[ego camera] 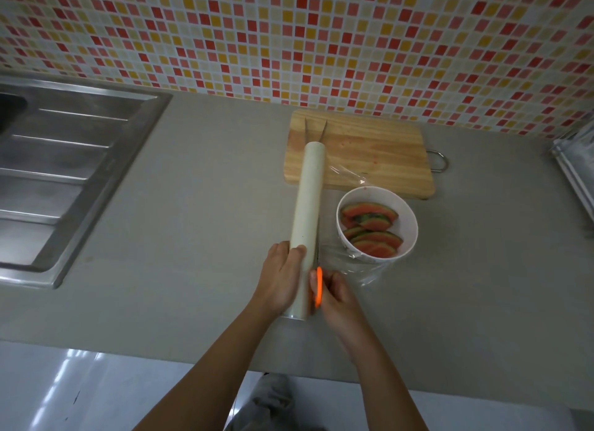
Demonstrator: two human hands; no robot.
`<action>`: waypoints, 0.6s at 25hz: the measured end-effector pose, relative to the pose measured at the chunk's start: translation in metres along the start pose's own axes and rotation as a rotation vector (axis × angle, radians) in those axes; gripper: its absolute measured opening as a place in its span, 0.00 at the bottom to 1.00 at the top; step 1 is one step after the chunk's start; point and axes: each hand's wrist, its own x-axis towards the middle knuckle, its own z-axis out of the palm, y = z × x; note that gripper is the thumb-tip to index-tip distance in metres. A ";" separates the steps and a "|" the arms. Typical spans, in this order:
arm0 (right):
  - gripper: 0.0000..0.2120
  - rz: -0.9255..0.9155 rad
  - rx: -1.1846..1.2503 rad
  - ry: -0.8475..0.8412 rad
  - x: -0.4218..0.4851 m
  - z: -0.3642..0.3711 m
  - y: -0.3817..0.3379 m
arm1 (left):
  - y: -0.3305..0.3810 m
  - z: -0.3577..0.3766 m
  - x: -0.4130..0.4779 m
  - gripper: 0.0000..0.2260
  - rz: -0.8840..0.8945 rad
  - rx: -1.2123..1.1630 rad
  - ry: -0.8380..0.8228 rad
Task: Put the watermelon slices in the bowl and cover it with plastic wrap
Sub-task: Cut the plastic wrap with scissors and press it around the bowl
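Grey counter [193, 205]: left grip [283, 277] clasps wrap roll [309, 199], right grip [339, 297] clasps scissors [318, 286], bowl [407, 228] just beyond.

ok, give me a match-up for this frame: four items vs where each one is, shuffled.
1 roll
2 scissors
3 slices
4 board

A in the bowl
B by the tiled wall
C in the left hand
D in the right hand

Pairs: 1-C, 2-D, 3-A, 4-B
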 end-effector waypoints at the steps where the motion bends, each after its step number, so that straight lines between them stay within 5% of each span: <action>1: 0.12 -0.008 0.004 -0.001 0.002 0.000 -0.002 | 0.001 -0.001 0.001 0.11 -0.002 -0.004 0.002; 15: 0.10 0.014 0.029 0.058 0.016 0.012 -0.011 | 0.004 -0.010 0.008 0.10 -0.026 -0.043 -0.025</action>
